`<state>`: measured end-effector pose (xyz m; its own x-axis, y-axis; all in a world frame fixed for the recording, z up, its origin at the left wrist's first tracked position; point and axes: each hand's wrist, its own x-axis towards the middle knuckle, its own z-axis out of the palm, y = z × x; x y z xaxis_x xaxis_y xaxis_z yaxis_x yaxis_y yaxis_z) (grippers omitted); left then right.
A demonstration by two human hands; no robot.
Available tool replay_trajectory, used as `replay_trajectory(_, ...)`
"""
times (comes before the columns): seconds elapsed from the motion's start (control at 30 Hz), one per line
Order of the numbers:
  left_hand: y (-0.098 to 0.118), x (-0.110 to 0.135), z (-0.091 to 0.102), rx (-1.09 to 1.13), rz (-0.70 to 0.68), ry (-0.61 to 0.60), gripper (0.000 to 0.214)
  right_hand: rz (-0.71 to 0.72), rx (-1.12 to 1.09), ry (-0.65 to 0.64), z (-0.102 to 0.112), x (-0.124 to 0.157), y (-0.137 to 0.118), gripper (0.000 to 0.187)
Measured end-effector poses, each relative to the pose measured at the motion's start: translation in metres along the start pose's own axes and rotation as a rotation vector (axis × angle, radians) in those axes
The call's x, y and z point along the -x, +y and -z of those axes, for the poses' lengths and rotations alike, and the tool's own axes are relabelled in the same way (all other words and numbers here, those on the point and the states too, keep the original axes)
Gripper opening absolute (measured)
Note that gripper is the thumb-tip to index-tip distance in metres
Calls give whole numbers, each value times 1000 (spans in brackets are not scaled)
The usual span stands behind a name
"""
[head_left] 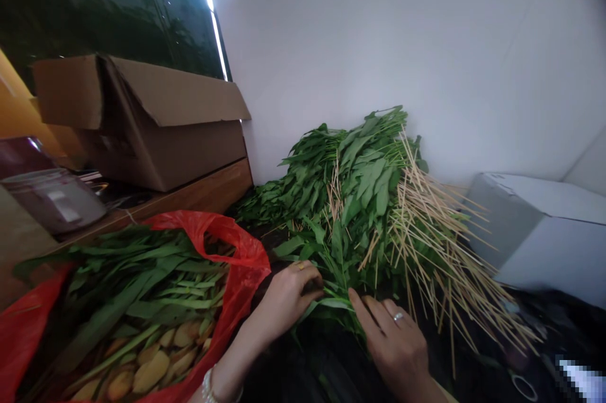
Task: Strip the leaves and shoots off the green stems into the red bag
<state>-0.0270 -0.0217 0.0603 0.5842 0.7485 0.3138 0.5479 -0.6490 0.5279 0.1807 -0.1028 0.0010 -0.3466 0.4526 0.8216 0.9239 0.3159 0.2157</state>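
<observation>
A heap of green leafy stalks point(350, 188) threaded on thin bamboo skewers point(440, 245) lies against the white wall. My left hand point(288, 299) is closed in a pinch on a bunch of green leaves point(331, 302) at the near edge of the heap. My right hand point(395, 343), with a ring on one finger, lies flat beside it, fingers stretched toward the same leaves and touching them. Both hands rest over a dark surface.
A red plastic bag point(237, 264) at the left holds long green leaves and pale yellowish pieces. Behind it a brown cardboard box point(156, 125) sits on a wooden ledge with a jar point(52, 198). A white box point(544, 226) stands at the right.
</observation>
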Motion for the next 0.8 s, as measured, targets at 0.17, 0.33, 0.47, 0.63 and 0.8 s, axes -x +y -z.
replay_trajectory(0.17, -6, 0, 4, 88, 24, -29, 5, 3, 8, 4, -1, 1, -1, 36)
replay_trajectory(0.33, -6, 1, 7, 97, 47, -63, 7, 7, 8, -8, 1, 0, -1, 37)
replay_trajectory(0.47, -4, 2, 2, 58, 78, -54, 12, 30, -2, -41, 3, -1, -3, 37)
replay_trajectory(0.63, -7, 2, -4, 107, 142, -42, 13, 41, -2, -52, 5, -3, -4, 38)
replay_trajectory(0.8, -3, 2, -5, 37, 175, -1, 13, 63, 9, -42, 6, -7, -6, 37)
